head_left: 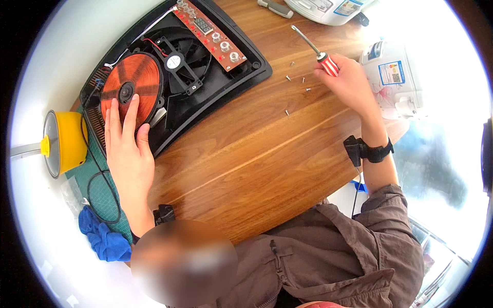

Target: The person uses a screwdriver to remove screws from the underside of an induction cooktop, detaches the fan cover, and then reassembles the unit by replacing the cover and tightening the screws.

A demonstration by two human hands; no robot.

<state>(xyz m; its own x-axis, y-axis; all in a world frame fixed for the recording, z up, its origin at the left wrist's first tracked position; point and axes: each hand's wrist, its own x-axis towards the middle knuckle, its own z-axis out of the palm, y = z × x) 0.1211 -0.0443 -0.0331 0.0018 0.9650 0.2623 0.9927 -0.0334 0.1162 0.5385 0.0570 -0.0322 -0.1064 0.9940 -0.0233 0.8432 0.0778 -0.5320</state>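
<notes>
An opened black appliance housing (231, 82) lies at the back left of the wooden table, holding a round copper coil (143, 77), a black fan (191, 55) and a red circuit board (215, 47). My left hand (126, 138) lies with fingers apart on the coil's lower part, near its center. Right of the housing, my right hand (349, 84) grips a red-and-white-striped screwdriver (328, 65), its metal shaft angled toward the upper left. Several small screws (287, 77) lie on the wood between the housing and my right hand.
A yellow pot (72, 139), green mat (82, 179) and blue cloth (102, 236) are at left. White appliances (326, 7) (387, 95) stand at the back and right. A grey-handled tool (275, 8) lies at the back. A black cable (100, 173) loops beside my left hand.
</notes>
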